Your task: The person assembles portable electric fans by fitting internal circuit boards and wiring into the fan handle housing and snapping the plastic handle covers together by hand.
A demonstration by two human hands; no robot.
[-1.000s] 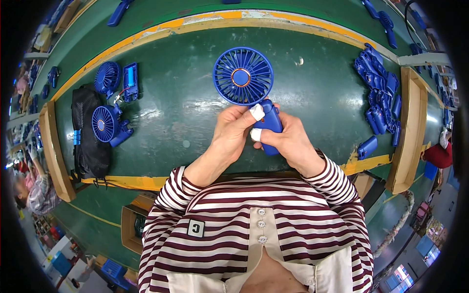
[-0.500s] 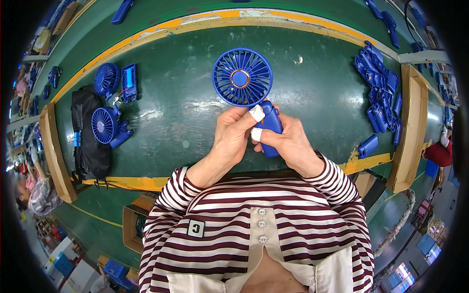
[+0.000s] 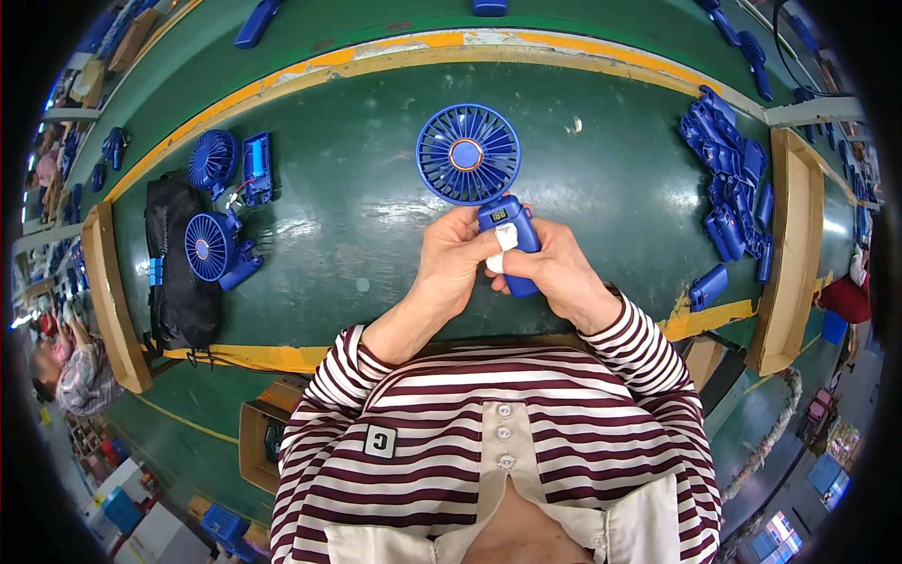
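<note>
A blue handheld fan (image 3: 516, 246) is gripped by its handle between both hands, its round grille pointing away from me over the green bench. My left hand (image 3: 453, 258) wraps the handle's left side, with a white-covered thumb on its front. From the right, my right hand (image 3: 556, 265) closes round the lower handle, its thumb, also wrapped in white, lying just below the other. A small dark display shows near the top of the handle, above the thumbs. The fingers behind the handle are mostly hidden.
At left lie a black bag (image 3: 183, 273), a blue fan (image 3: 209, 246) and an opened handle shell (image 3: 256, 167) with a light-blue cell and wires. A pile of blue casing parts (image 3: 728, 179) sits at right beside a cardboard tray (image 3: 789, 254). Beyond the yellow edge runs a green belt (image 3: 376, 23).
My left thumb has slid down the handle from its top, uncovering the small display. The fan's head sits slightly lower and looks a little smaller.
</note>
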